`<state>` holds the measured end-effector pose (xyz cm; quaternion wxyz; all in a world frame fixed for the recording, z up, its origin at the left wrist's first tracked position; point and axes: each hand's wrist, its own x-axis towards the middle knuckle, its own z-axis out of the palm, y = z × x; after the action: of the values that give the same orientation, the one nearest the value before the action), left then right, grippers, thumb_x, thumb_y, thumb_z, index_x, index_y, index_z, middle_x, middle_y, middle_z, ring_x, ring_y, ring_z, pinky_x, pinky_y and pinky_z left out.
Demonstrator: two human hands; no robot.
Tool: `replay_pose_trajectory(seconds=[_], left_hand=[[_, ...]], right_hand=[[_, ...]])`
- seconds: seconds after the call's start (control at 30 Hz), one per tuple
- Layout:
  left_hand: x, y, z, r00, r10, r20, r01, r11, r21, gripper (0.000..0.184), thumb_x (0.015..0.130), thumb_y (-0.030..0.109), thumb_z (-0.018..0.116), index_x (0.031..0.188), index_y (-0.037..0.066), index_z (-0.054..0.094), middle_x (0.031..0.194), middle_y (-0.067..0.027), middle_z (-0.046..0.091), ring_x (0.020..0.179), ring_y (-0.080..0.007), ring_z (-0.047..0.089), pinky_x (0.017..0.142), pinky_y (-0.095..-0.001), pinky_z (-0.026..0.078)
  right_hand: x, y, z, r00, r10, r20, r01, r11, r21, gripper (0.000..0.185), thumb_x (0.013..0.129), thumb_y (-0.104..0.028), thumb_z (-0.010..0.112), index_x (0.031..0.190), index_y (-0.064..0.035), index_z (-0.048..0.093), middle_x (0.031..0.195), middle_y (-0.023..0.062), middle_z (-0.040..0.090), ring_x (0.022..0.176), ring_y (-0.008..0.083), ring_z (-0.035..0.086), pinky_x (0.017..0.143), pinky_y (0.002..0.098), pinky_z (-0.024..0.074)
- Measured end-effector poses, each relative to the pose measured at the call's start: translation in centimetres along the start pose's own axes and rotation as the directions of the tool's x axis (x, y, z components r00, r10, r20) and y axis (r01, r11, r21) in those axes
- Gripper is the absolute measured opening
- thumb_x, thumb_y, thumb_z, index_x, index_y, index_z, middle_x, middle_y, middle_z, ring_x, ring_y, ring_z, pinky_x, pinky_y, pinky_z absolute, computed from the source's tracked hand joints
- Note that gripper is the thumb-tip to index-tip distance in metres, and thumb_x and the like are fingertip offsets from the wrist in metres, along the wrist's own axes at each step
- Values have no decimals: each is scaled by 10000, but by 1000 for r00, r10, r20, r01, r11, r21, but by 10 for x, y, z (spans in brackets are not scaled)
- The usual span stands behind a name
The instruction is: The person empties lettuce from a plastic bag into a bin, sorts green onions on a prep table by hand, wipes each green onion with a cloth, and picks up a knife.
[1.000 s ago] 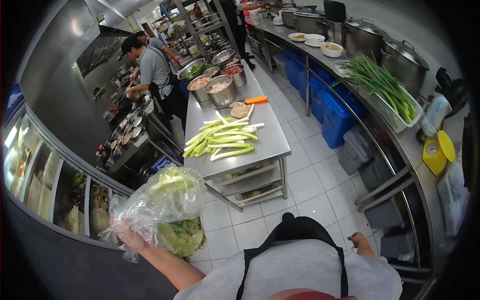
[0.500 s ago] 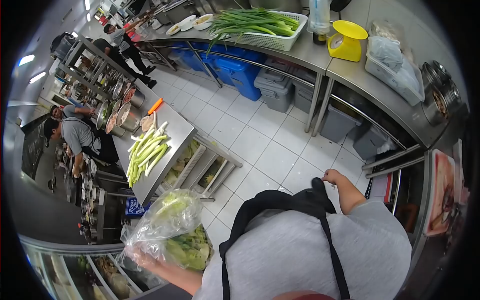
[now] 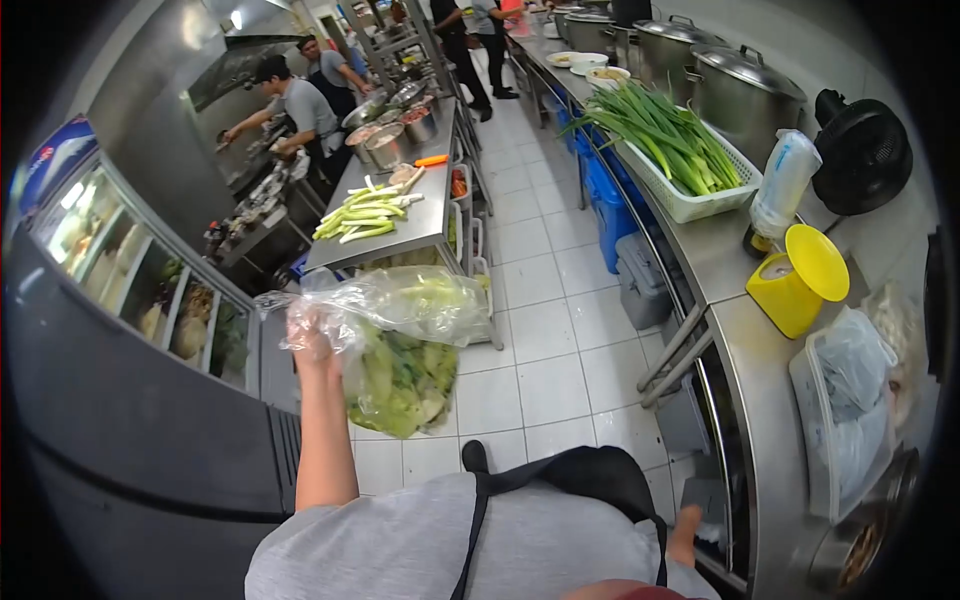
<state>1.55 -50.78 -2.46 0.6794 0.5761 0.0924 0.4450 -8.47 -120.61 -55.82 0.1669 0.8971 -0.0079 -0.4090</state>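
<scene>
My left hand [image 3: 309, 332] is closed around the gathered necks of clear plastic bags, held out in front of me at the left. One plastic bag of green leafy vegetables [image 3: 400, 380] hangs below the hand. Another clear bag with paler green vegetables [image 3: 435, 305] sticks out to the right, above the first. Low at my right side is my right hand [image 3: 687, 525], near the steel counter. Only part of it shows, and its fingers are not clear.
Cut pale-green stalks [image 3: 365, 212] and an orange-handled tool [image 3: 431, 160] lie on the steel table [image 3: 425, 225] ahead. A glass-door fridge [image 3: 150, 270] stands left. Along the right counter are a basket of green onions [image 3: 690, 205] and a yellow scale [image 3: 795, 285]. Co-workers [image 3: 300, 105] stand at the far left.
My view has turned left, toward the aisle between the tables. The bags in my left hand now hang nearer the middle of the view. My right hand has dropped lower, partly out of sight.
</scene>
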Motion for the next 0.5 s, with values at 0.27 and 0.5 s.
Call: replay_pose_trajectory(seconds=[0.27,0.5], left_hand=[[-82,-4,74,899,-438,-15,438,899,8,218,840,237,536,956,53,550,898,-87,589,809,-240,588,724,-396,504],[-108,3,97,926,-377,-7,376,924,-70,105,766,59,571,863,78,535,808,-38,554,753,-196,563,695,-349,488]], right_hand=[[28,53,22,674,731,110,-331,165,929,328,872,-161,411,1162,-65,529,1173,147,540,1062,286,534,869,402,442],[-22,82,14,730,608,313,-534,223,815,355,862,-210,419,1160,-54,532,1155,154,551,1074,308,519,883,416,424]])
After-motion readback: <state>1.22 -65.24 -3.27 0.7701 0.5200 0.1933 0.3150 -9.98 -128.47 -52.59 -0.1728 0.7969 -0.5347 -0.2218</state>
